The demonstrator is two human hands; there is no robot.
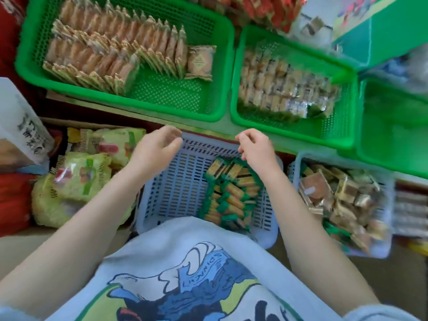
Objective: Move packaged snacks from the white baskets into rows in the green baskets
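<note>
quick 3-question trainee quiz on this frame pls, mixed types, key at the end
1. True or false: the large green plastic basket at top left is packed full, with no bare floor showing.
2. Multiple choice: the small green-and-yellow wrapped snacks lie in which container? A) the white slotted plastic basket in front of the person B) the middle green basket C) the white basket at right
3. Fill in: the right hand hovers over the ___ wall of the white slotted basket, and the left hand holds ___.

Key: 1 false, bare mesh shows at its near right; 2 A; 3 far, nothing.
</note>
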